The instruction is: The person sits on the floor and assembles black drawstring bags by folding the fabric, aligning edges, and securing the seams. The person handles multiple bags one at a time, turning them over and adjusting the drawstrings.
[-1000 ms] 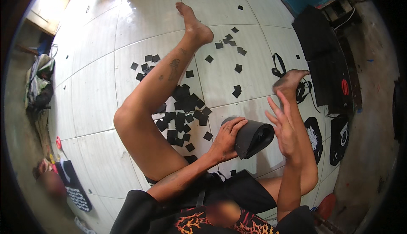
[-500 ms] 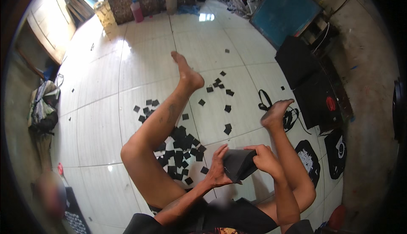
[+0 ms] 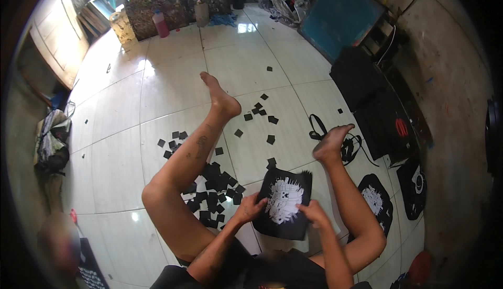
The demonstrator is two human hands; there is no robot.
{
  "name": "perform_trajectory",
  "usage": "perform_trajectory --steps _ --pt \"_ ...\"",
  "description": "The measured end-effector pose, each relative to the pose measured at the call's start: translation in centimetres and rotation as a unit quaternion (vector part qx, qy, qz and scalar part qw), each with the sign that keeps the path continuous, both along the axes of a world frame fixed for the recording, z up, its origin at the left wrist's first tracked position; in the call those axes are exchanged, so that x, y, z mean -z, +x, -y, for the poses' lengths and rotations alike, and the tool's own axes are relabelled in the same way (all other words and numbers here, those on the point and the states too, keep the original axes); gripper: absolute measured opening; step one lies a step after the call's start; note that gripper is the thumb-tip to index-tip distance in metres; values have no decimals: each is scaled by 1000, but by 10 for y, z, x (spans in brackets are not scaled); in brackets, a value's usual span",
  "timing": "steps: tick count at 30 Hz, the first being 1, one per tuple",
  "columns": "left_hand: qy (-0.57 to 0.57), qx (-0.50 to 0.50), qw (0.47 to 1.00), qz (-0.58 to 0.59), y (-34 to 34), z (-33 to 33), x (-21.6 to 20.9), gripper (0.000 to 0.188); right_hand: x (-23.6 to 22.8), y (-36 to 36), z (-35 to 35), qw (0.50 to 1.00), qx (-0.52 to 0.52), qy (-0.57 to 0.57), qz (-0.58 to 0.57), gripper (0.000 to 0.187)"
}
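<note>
Black printed panel [image 3: 284, 200] is held just inside the right leg [image 3: 350, 196], pinched near opposite edges by left hand [image 3: 250, 209] and right hand [image 3: 316, 214], presumably so the print is kept spread face-up. Floor [image 3: 272, 40] contact can't be told.

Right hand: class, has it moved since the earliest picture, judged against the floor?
Yes: leftward. The right hand now shows nearer the pile of black squares on the floor, at the right side of the black sheet.
</note>
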State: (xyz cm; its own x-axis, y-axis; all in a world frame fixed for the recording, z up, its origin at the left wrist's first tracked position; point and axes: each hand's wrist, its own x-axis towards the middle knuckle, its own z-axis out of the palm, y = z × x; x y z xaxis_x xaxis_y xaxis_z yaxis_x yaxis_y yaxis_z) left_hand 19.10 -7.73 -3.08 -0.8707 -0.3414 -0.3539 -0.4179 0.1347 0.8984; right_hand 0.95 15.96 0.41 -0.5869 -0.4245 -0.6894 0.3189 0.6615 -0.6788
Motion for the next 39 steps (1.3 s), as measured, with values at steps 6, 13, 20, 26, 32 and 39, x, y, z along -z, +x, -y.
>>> perform_trajectory --steps 6,13,20,26,32,39 --pt "-74 15 994 -76 6 -19 -12 35 41 42 -4 986 84 64 -130 33" --pt "-117 -42 948 -293 -1 -5 -66 50 -64 59 20 942 149 -161 -253 37" --pt "-168 38 964 -204 2 -13 -67 83 -68 80 50 935 108 -210 -263 55" --pt "-214 47 938 -267 14 -15 -72 91 -79 96 45 931 181 -229 -221 47" --pt "-116 74 981 -138 18 -25 -89 120 -57 116 36 960 129 -133 -211 56" --pt "-152 74 959 -229 15 -41 -78 139 -88 104 7 997 -38 -54 27 87"
